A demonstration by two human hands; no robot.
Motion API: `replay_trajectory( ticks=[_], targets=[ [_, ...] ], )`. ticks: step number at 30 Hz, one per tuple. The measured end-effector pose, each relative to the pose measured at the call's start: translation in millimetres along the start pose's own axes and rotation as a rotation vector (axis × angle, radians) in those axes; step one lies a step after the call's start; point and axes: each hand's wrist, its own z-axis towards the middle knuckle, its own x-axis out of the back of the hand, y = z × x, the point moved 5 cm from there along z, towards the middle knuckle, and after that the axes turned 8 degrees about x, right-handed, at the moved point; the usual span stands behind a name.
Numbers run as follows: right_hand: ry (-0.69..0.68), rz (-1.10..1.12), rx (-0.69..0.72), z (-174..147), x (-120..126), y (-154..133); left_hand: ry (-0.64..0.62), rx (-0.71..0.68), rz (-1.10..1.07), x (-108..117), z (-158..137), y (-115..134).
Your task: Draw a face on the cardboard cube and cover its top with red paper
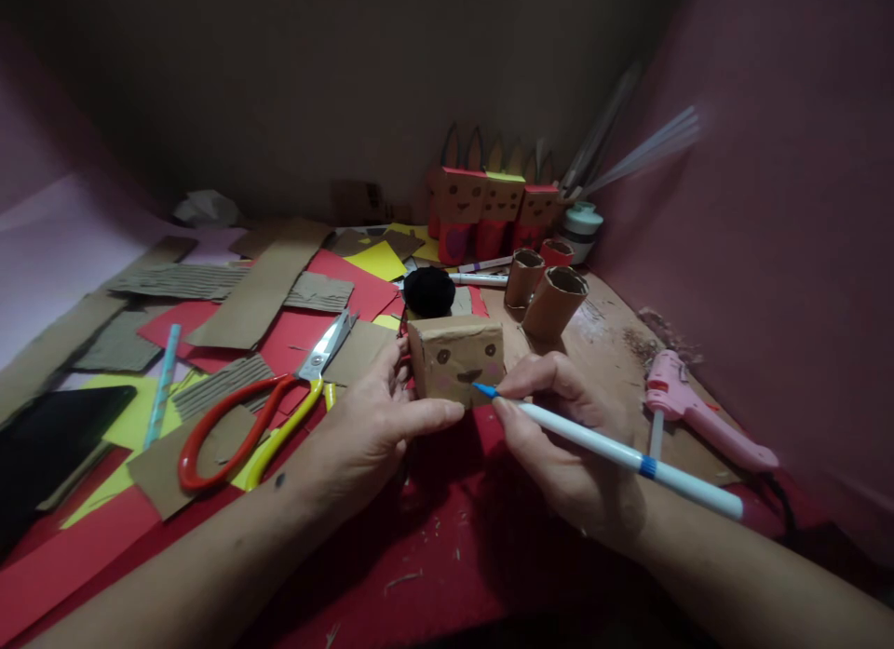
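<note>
Cardboard box (466, 347) | left hand (384, 409) clasps it | right hand (559, 463) pinches blue-tipped marker (601, 441)

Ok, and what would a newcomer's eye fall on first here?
Probably the cardboard piece with a drawn face, central in the left hand, with the right hand's blue-tipped marker at it. Next, perhaps, the red-and-yellow-handled scissors to its left and the decorated figures behind.
</note>
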Motion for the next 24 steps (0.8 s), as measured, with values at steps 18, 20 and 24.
replay_trajectory(
  ticks=[18,20,24],
  targets=[
    [-0.020,-0.105,0.051,0.1,-1.7,0.4,-0.022,-0.017,0.036,2.8,2.7,-2.4],
    [-0.018,-0.104,0.064,-0.4,-1.8,0.3,-0.026,-0.014,0.033,3.3,3.3,-3.1],
    [-0.024,-0.115,0.076,-0.2,-2.0,0.2,-0.010,0.001,0.022,4.7,2.6,-4.0]
  ],
)
